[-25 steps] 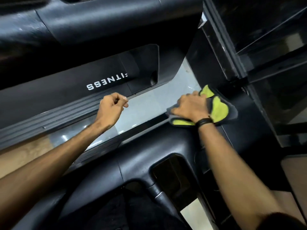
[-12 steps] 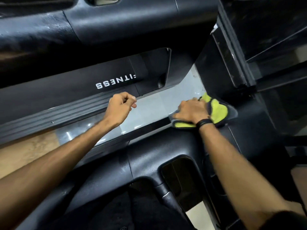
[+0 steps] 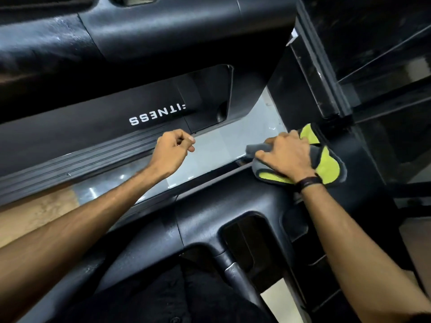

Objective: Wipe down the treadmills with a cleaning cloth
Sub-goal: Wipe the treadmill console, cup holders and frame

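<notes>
A yellow and grey cleaning cloth [image 3: 328, 166] lies on the black plastic housing of the near treadmill [image 3: 221, 206], close to its far right corner. My right hand [image 3: 289, 157] sits on top of the cloth, fingers bent over its grey front edge and thumb spread to the left, pressing it down. A dark band circles that wrist. My left hand [image 3: 172, 150] hovers over the gap between the machines with its fingers curled in and thumb against the index finger, holding nothing.
A second black treadmill [image 3: 93, 136] with white "FITNESS" lettering lies beyond the gap. Pale floor tiles [image 3: 221, 148] show between the two. A dark upright post [image 3: 314, 78] rises just behind the cloth. A handle bar [image 3: 233, 271] and a recess sit below.
My right hand has slid the cloth a little along the housing, first left and then back right. The left hand has kept its curled pose. The view has shifted slightly.
</notes>
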The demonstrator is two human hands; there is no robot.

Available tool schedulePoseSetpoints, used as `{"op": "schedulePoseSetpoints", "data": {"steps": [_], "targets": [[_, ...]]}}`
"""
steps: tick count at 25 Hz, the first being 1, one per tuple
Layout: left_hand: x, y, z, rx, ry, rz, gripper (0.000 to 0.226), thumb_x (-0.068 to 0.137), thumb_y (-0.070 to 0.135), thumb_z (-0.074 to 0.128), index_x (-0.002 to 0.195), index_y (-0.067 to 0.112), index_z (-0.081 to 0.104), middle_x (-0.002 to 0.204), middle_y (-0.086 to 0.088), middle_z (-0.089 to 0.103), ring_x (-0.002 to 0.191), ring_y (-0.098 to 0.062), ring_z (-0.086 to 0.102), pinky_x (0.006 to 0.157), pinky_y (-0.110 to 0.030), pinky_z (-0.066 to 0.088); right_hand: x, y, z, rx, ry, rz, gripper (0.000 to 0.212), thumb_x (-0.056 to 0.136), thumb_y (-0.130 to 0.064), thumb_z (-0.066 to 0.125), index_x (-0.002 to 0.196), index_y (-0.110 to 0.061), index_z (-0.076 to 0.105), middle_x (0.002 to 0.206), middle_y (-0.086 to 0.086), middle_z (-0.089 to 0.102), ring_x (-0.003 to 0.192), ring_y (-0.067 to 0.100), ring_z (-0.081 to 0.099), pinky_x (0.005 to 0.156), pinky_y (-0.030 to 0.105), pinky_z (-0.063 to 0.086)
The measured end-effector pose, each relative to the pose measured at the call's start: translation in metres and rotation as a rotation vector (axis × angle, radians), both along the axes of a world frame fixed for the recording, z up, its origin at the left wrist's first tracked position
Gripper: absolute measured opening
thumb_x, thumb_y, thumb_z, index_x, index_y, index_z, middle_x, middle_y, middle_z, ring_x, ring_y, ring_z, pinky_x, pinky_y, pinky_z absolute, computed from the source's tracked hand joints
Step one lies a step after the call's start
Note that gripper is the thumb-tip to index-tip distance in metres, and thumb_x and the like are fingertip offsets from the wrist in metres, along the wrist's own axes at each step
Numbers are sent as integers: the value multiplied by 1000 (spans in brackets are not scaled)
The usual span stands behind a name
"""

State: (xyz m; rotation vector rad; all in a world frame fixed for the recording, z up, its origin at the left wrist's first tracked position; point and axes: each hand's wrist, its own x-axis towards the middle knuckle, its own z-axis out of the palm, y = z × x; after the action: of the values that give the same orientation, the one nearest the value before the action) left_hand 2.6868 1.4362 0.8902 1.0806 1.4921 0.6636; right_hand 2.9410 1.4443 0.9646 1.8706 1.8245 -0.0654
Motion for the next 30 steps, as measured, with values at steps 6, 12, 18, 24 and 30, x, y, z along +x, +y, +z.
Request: {"op": "schedulePoseSetpoints", "data": {"steps": [6,12,18,24,30], "targets": [[32,-4,7,10,-47,-70,14,98,13,55,90,11,66,86,-10,73,77,-19,61,91,-50,51,-120,-133,-23,173,522,290,32,74,-47,56,93,-24,67,94,4,55,92,28,47,80,45,34],[26,-9,10,42,4,-130,16,99,15,54,88,18,66,85,-4,74,87,-31,67,87,-47,52,34,-43,7,320,63,-202,52,81,-54,50,117,-22,70,116,9,62,110,34,49,93,47,41],[38,-19,11,20,-4,-162,18,98,18,54,85,22,66,79,6,72,90,-35,66,89,-50,52,-97,-120,-9,337,333,5,40,73,-48,52,94,-19,70,99,5,57,97,29,49,81,46,37],[54,-9,19,91,-51,-235,22,98,19,54,81,24,66,79,3,73,88,-34,68,88,-52,53,-34,-113,-2,495,413,31,33,69,-40,74,95,-20,71,91,6,61,88,31,55,77,46,46],[49,-17,17,125,-50,-239,20,97,19,54,83,23,67,79,4,73,87,-37,67,86,-53,54,81,-59,16,564,80,-559,44,82,-47,56,120,-27,65,119,16,59,117,38,47,98,49,40]]}}
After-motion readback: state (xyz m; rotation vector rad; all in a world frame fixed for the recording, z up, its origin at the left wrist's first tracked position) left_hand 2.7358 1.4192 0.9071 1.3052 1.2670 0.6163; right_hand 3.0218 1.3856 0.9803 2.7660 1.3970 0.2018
